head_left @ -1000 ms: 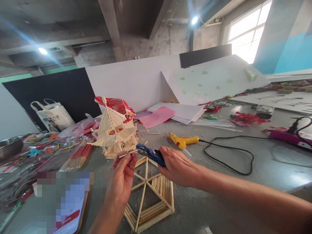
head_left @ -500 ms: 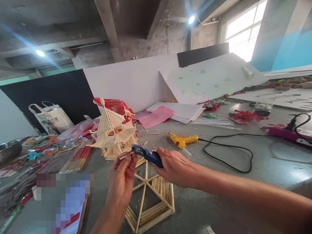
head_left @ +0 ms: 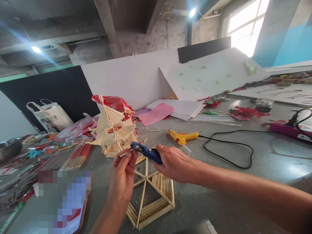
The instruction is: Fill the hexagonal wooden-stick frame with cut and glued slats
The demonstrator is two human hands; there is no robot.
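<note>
Between the thumb and fingers of my left hand (head_left: 123,174) is a short wooden stick (head_left: 124,153). My right hand (head_left: 174,162) is wrapped round the handle of a blue cutting tool (head_left: 146,152), whose head touches the stick's right end. Below my hands a hexagonal stick frame (head_left: 156,210) lies on the grey table, with spokes meeting at its centre and some sections filled with parallel sticks. Behind my left hand stands a tiered stick model (head_left: 110,130) with a pointed roof.
A yellow glue gun (head_left: 184,137) with a black cable lies right of centre. Bundled sticks (head_left: 78,155) and a pixelated flat object (head_left: 70,204) are at left. Pink paper (head_left: 157,114), white boards (head_left: 180,109) and a purple power strip (head_left: 287,130) lie farther back.
The view has shifted slightly. Both hands keep their grips, and the blue tool's head still meets the stick, at a marginally different angle.
</note>
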